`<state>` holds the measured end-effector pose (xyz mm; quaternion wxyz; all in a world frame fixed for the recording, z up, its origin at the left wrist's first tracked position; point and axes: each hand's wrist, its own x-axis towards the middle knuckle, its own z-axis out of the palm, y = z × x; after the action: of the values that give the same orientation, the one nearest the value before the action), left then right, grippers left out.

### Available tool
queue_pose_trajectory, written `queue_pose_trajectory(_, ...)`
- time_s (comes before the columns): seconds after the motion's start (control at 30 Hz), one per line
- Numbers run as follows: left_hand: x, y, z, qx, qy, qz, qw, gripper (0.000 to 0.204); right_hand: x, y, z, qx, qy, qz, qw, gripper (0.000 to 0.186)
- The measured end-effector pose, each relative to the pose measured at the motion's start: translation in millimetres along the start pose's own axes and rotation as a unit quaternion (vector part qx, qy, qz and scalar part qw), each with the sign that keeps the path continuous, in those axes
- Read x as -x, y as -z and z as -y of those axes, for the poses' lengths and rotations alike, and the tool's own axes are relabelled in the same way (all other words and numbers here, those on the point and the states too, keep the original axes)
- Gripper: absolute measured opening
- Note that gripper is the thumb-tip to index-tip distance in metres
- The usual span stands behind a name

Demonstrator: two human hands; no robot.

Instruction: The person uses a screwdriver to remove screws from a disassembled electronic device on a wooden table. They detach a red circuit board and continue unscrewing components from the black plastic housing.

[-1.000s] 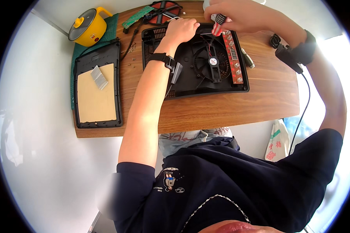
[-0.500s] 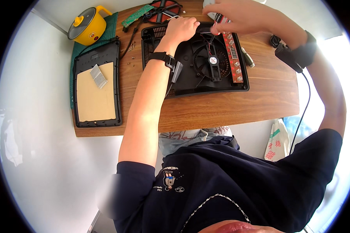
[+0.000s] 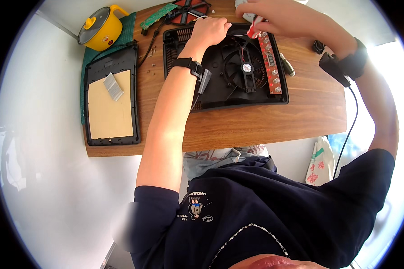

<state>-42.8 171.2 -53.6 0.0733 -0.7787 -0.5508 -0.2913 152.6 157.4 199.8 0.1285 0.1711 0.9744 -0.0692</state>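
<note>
My left hand (image 3: 208, 32) is at the far edge of an open black plastic housing (image 3: 206, 87), its fingers curled; what they hold is hidden. My right hand (image 3: 278, 18) grips a red-handled screwdriver (image 3: 252, 31) above the housing's upper right, its thin shaft pointing left toward my left hand. Inside the housing are a black fan (image 3: 233, 67) with a crossbar and wires, and, along the right side, a long red circuit board (image 3: 271, 74) with buttons and a display. A pale wire runs near my left fingers.
At left are a black panel with beige sheet (image 3: 107, 116), a silver piece (image 3: 113, 87), a yellow pot (image 3: 104, 33) and green mat (image 3: 86, 60). Behind are a green board (image 3: 158, 17) and red-black round part (image 3: 179, 11). Small screws, cables and a pale cylinder (image 3: 288, 65) lie around the housing.
My right hand and the screwdriver handle have shifted slightly, the handle now a little higher and to the right. My left hand has moved very slightly upward.
</note>
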Motion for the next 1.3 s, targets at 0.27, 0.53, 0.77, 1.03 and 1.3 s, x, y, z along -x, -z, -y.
queue_pose_trajectory(0.27,2.0,-1.7,2.1,0.001,-0.003,-0.011,1.000,0.034,-4.6,7.6,23.2,0.028,-0.129,-0.008,0.991,0.036)
queue_pose_trajectory(0.53,0.0,0.3,-1.1,0.001,0.005,0.005,1.000,0.035,-2.2,6.9,19.7,0.099,-0.131,0.040,0.986,0.033)
queue_pose_trajectory(0.77,-1.6,-0.9,-0.3,-0.007,0.005,0.005,1.000,0.035,8.5,7.4,6.5,0.019,0.031,-0.062,0.997,0.033)
queue_pose_trajectory(1.03,-0.4,0.5,0.1,0.005,0.006,0.009,1.000,0.035,1.3,-2.0,8.2,0.055,-0.136,-0.018,0.989,0.028)
queue_pose_trajectory(1.3,-1.0,1.9,-2.3,-0.005,0.005,0.010,1.000,0.034,3.2,-14.9,-20.9,-0.054,0.032,-0.117,0.991,0.026)
